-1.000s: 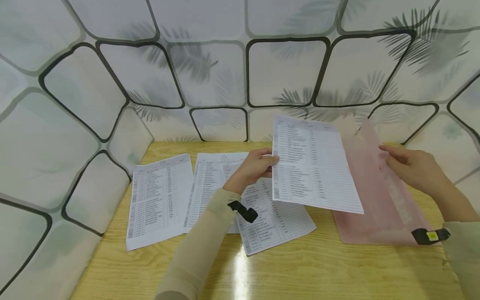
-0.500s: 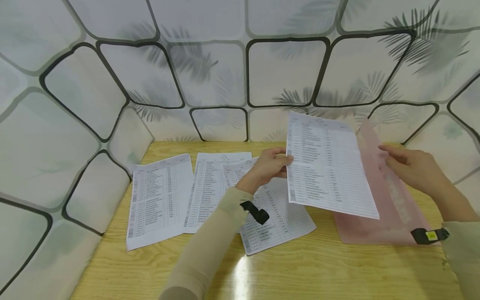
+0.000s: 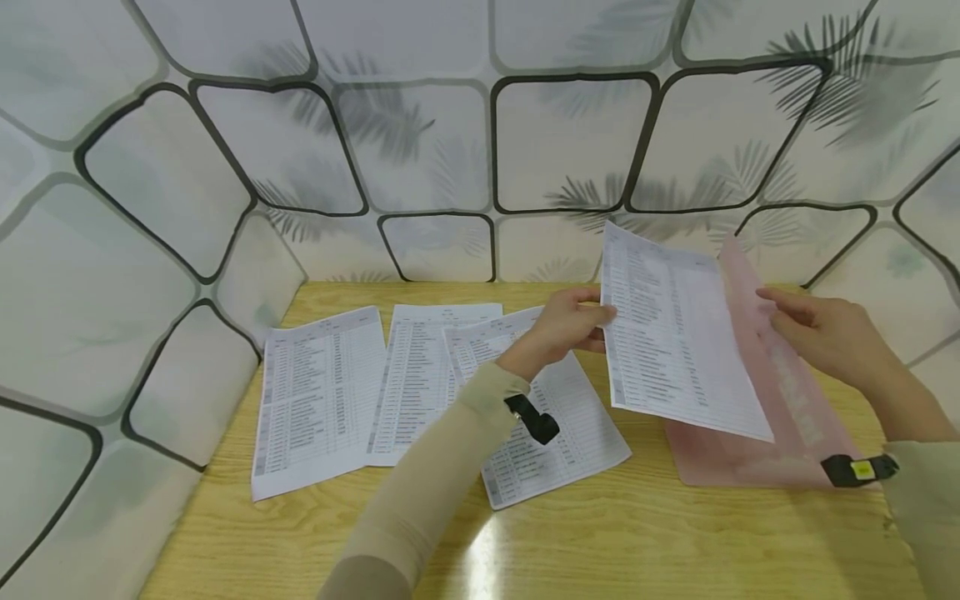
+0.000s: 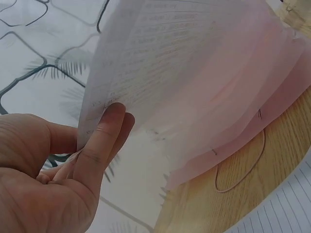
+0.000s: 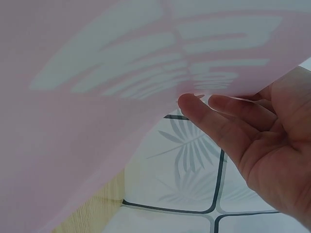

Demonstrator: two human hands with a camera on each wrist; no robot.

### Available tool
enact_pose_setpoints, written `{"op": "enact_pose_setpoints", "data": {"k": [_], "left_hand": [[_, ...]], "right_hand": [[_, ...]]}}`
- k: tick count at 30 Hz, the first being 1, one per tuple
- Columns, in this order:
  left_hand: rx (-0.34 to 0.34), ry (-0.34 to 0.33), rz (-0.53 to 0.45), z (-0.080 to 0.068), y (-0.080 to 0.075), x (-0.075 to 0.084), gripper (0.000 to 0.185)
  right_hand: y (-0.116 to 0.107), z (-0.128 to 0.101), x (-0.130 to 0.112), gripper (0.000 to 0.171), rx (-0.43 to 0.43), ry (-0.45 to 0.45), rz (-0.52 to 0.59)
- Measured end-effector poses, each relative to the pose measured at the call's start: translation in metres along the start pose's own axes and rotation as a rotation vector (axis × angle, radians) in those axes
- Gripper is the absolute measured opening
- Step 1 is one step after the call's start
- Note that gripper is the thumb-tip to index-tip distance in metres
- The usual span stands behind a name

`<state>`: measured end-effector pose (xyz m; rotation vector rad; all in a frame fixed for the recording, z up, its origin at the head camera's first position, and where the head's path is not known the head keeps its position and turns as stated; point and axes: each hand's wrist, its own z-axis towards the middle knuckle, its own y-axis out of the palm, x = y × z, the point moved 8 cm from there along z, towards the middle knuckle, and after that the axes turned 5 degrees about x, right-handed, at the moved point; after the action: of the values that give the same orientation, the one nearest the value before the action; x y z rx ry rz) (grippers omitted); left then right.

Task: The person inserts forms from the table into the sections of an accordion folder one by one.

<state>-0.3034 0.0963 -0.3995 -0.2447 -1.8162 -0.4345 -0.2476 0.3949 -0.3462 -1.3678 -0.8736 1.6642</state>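
My left hand (image 3: 573,325) pinches the left edge of a printed sheet (image 3: 675,333) and holds it tilted in the air, just in front of a pink translucent folder (image 3: 787,417). In the left wrist view the left hand's fingers (image 4: 104,141) grip the sheet (image 4: 170,58), with the pink folder (image 4: 252,121) behind it. My right hand (image 3: 817,333) holds the folder's upper flap raised by its right edge. From the right wrist, the right hand's fingers (image 5: 228,126) sit at the edge of the pink flap (image 5: 97,97).
Three more printed sheets lie on the wooden table (image 3: 637,542): one at the left (image 3: 318,400), one in the middle (image 3: 423,375) and one overlapping it (image 3: 555,433). A thin rubber band (image 4: 243,170) lies under the folder. Patterned walls close in on the left and back.
My left hand has carried the printed sheet to the right, closer to the raised pink flap. The right hand and the folder have stayed put.
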Motion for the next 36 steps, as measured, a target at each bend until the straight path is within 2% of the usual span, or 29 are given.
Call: {"op": "enact_pose_setpoints", "data": {"k": [11,21,28,36], "left_hand": [[0.003,0.005,-0.018,0.001,0.011,0.001,0.028],[-0.018,0.074,0.074,0.003,0.022,0.008,0.029],[-0.006,0.083,0.099,0.008,0.033,0.006,0.03],[0.015,0.1,0.049,0.01,0.039,0.005,0.035]], "right_hand": [[0.001,0.0,-0.002,0.046,0.003,0.0,0.002],[0.002,0.0,0.001,0.047,-0.008,0.012,0.002],[0.0,-0.001,0.0,0.047,-0.014,0.018,-0.005],[-0.002,-0.001,0.0,0.045,0.011,0.022,-0.006]]}}
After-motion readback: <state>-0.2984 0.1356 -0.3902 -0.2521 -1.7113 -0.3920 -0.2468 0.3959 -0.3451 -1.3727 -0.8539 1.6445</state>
